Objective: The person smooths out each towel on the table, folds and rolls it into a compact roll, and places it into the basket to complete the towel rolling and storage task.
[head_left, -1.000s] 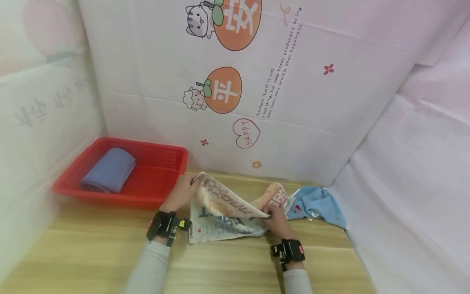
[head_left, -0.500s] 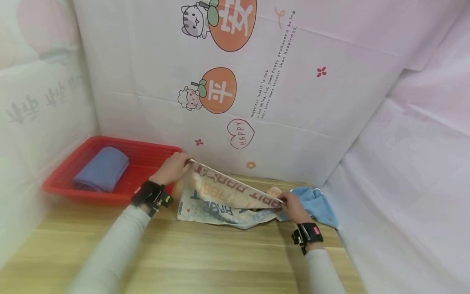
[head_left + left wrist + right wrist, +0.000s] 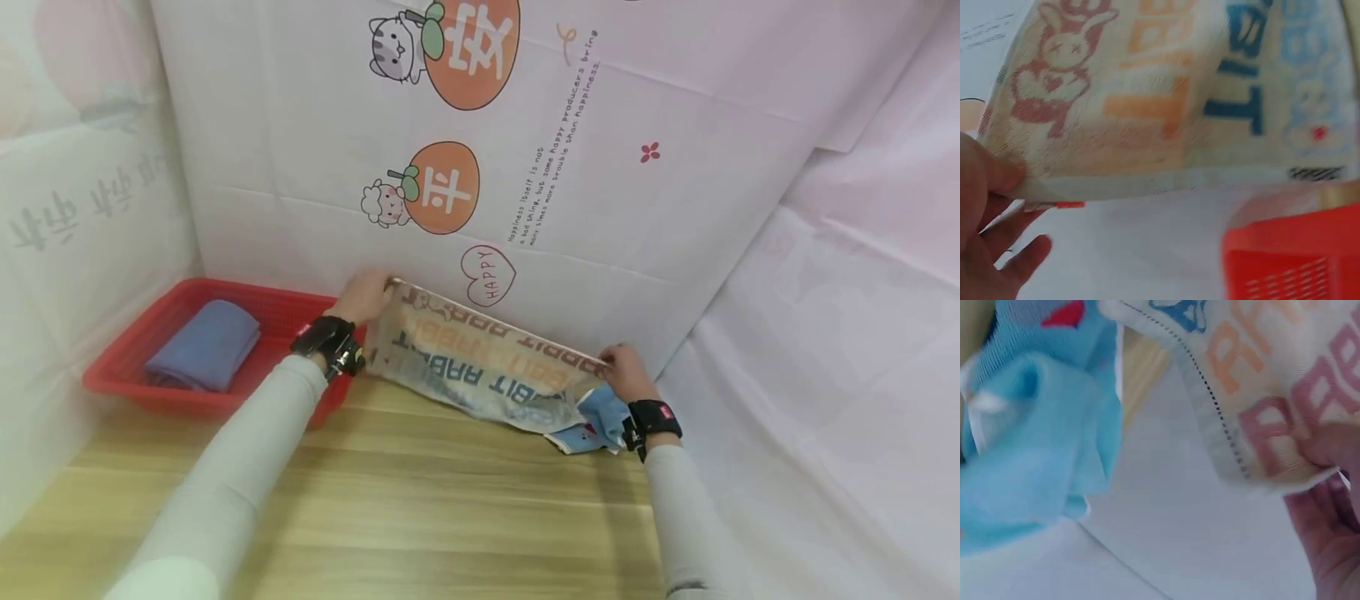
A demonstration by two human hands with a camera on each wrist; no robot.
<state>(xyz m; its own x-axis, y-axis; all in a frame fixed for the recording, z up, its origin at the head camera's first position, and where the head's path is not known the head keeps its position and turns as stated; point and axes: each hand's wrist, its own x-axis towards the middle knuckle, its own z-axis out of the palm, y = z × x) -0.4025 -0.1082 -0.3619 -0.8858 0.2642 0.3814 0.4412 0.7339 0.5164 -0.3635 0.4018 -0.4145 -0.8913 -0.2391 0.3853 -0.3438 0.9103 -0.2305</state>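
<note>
A cream towel (image 3: 480,354) printed with rabbits and rows of "RABBIT" lettering hangs stretched between both hands, its lower edge near the tabletop. My left hand (image 3: 365,297) pinches its upper left corner; in the left wrist view the thumb of that hand (image 3: 997,212) lies over the towel's corner. The upper right corner is pinched by my right hand (image 3: 628,371), whose thumb presses on the printed side in the right wrist view. Just below that hand lies a crumpled light blue towel (image 3: 600,417) with a red mark, partly covered by the cream one.
At the left stands a red plastic basket (image 3: 120,387) with a folded blue towel (image 3: 206,346) inside. The wooden table (image 3: 450,517) extends towards me. White printed sheets (image 3: 300,150) rise as walls behind and on both sides.
Both hands have lifted the cream towel up and away from me towards the back wall. They have spread apart, pulling its folded, slack upper edge straight.
</note>
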